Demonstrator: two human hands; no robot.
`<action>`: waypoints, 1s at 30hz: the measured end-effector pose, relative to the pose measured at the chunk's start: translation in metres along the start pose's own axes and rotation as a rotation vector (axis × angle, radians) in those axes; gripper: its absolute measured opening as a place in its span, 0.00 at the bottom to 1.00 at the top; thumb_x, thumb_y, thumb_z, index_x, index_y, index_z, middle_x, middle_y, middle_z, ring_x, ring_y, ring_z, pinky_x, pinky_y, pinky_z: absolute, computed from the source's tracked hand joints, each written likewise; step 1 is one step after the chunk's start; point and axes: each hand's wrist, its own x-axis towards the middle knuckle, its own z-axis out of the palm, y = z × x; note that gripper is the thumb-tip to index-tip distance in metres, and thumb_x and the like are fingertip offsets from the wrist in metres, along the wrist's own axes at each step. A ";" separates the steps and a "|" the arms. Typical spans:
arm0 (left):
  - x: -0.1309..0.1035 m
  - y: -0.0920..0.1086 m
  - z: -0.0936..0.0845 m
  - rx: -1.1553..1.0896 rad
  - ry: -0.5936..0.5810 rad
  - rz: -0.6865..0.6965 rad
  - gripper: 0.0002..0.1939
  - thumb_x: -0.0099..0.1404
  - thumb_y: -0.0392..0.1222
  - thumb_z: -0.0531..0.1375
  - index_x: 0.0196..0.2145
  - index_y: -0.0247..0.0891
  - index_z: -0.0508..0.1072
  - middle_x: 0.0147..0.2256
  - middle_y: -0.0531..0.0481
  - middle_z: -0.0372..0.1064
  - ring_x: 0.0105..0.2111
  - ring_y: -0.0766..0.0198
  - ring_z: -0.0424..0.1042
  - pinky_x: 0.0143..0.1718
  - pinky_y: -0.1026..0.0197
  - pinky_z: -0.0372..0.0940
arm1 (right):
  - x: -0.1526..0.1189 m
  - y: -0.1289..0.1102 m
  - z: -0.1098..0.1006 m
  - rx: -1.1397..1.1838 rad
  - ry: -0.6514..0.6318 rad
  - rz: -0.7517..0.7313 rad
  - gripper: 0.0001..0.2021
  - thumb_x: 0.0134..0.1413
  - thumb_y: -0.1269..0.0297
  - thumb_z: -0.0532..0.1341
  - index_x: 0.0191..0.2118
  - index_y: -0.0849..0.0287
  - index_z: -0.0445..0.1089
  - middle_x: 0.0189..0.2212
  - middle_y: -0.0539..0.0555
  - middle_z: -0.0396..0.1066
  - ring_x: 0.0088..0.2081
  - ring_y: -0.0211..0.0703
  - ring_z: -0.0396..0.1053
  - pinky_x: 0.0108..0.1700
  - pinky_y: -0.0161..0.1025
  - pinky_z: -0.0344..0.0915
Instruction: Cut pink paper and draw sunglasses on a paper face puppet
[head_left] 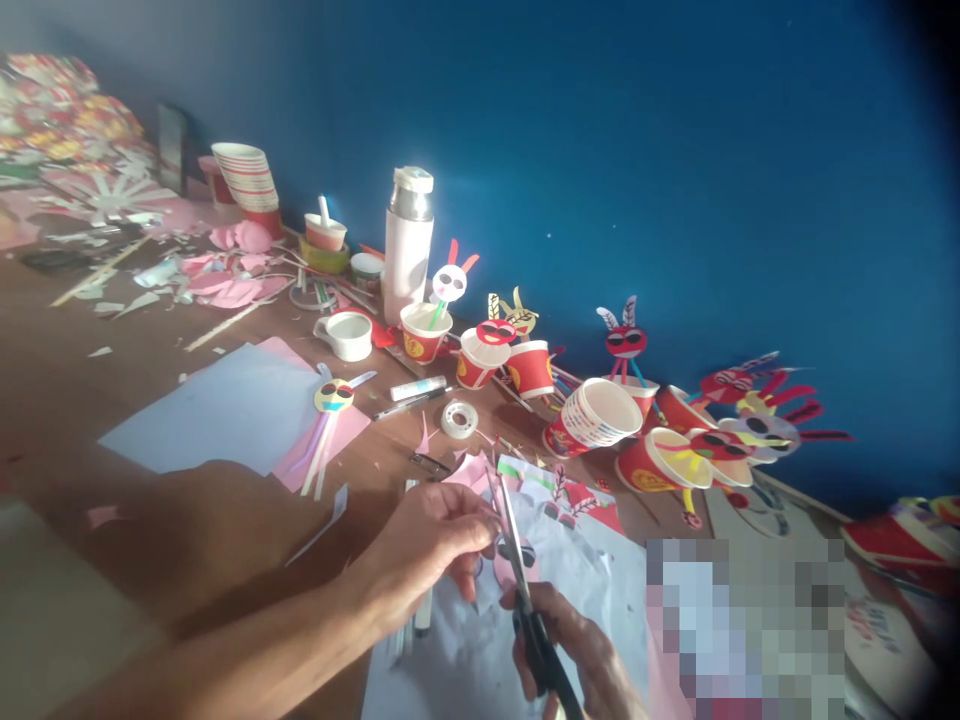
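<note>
My left hand [442, 535] pinches a small pink paper piece [495, 490] over the white sheets. Black-handled scissors [515, 530] are in my right hand [574, 645], their blades pointing up and away beside the pink piece. The tips of the blades are close to my left fingertips. Under the blades lies a pink round face [517, 562] with dark glasses on a white sheet [600, 610]. Red and patterned paper cutouts [574, 500] lie just beyond my hands.
Red paper cups [424, 335] with paper-faced figures line the blue wall. A white bottle [407, 250], mug [349, 336] and tape roll [459, 419] stand nearer. A yellow-faced figure [334, 395] rests on paper at left. Pink scraps [232, 280] cover the far left.
</note>
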 end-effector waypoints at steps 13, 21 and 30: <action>0.001 -0.011 -0.007 0.071 -0.029 0.018 0.09 0.49 0.42 0.63 0.22 0.34 0.69 0.18 0.55 0.64 0.14 0.72 0.60 0.14 0.68 0.61 | 0.008 0.015 0.002 0.084 -0.063 0.008 0.31 0.46 0.33 0.55 0.44 0.54 0.72 0.24 0.51 0.63 0.26 0.42 0.63 0.31 0.39 0.63; 0.000 -0.007 -0.026 -0.039 -0.005 0.098 0.08 0.51 0.42 0.67 0.26 0.36 0.73 0.19 0.57 0.62 0.19 0.71 0.63 0.20 0.67 0.64 | -0.002 -0.012 -0.005 0.128 -0.023 0.149 0.33 0.44 0.33 0.57 0.48 0.54 0.70 0.24 0.51 0.65 0.26 0.43 0.63 0.31 0.40 0.65; -0.017 0.008 -0.078 -0.026 0.184 0.226 0.08 0.51 0.44 0.70 0.27 0.38 0.78 0.21 0.56 0.62 0.22 0.70 0.60 0.23 0.65 0.64 | 0.014 -0.040 0.011 -0.145 0.085 0.243 0.22 0.43 0.56 0.63 0.47 0.54 0.72 0.30 0.53 0.72 0.34 0.47 0.70 0.38 0.41 0.66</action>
